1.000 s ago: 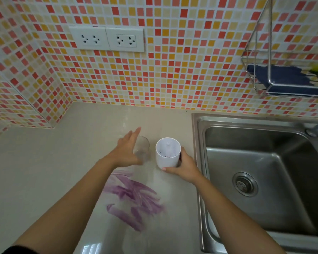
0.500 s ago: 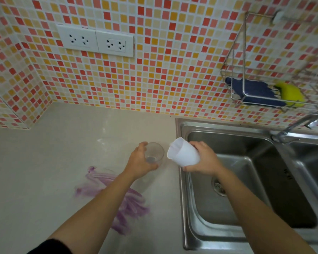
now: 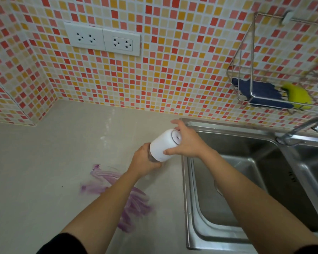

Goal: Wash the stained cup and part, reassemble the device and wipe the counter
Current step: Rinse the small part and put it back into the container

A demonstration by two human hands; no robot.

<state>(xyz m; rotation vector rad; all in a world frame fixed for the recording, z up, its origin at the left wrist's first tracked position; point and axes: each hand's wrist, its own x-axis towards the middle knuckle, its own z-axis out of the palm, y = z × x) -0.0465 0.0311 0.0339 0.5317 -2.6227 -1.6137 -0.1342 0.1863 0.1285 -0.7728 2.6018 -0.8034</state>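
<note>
My right hand (image 3: 186, 142) grips a white cylindrical device body (image 3: 162, 146), turned upside down and tilted, its base with a dark ring facing up right. Below it my left hand (image 3: 144, 161) is closed around a clear cup (image 3: 151, 156), mostly hidden by my fingers and the white body. The white body sits over the cup's mouth; whether they are joined I cannot tell. Both are held above the beige counter (image 3: 62, 162), just left of the sink. A purple smear (image 3: 117, 191) spreads across the counter under my left forearm.
A steel double sink (image 3: 246, 180) lies to the right, with a tap (image 3: 297, 129) at its back. A wire rack (image 3: 253, 70) on the tiled wall holds a blue cloth (image 3: 261, 92) and a yellow sponge (image 3: 297, 96). Two white sockets (image 3: 103, 41) sit on the wall.
My right hand lifted the white body off the counter, tipped it over and brought it down onto the clear cup. My left hand closed around the cup and raised it.
</note>
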